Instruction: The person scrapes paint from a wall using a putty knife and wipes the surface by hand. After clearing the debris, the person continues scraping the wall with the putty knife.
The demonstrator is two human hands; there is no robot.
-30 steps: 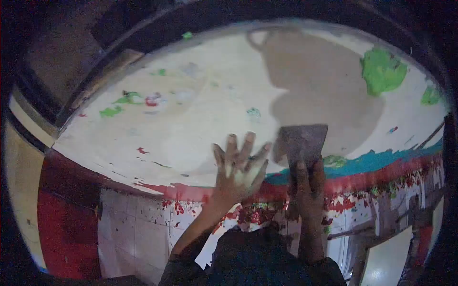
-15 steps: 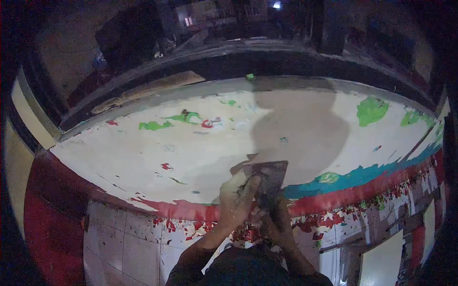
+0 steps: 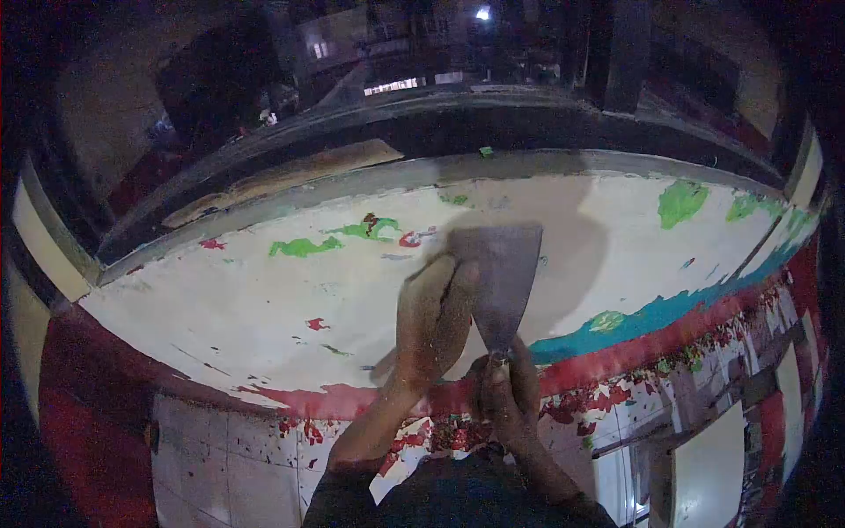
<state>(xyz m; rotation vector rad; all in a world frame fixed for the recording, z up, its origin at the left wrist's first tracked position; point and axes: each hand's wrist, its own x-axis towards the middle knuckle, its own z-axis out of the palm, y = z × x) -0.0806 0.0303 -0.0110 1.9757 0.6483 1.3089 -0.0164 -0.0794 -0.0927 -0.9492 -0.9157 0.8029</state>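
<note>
A paint scraper [image 3: 510,268] with a broad, flat metal blade points up in front of the white wall. My right hand [image 3: 510,392] is closed around its handle at the bottom of the blade. Against the blade's left edge lies my left hand [image 3: 433,321], its fingers bent and pressed together at the metal. Behind both hands, the wall surface [image 3: 264,308] carries leftover patches of green paint [image 3: 304,247] and small red spots [image 3: 317,325]. My shadow falls over the wall around the blade.
Below the white area runs a red band [image 3: 326,400], with a teal strip [image 3: 651,319] at right. Red and green paint flakes [image 3: 598,400] litter the tiled floor [image 3: 198,458]. A flat brown strip [image 3: 290,180] lies on the dark ledge above. A pale panel [image 3: 709,466] is lower right.
The scraper has risen and its blade now shows nearly whole. My left hand has moved up along the blade's left side. The view has shifted slightly.
</note>
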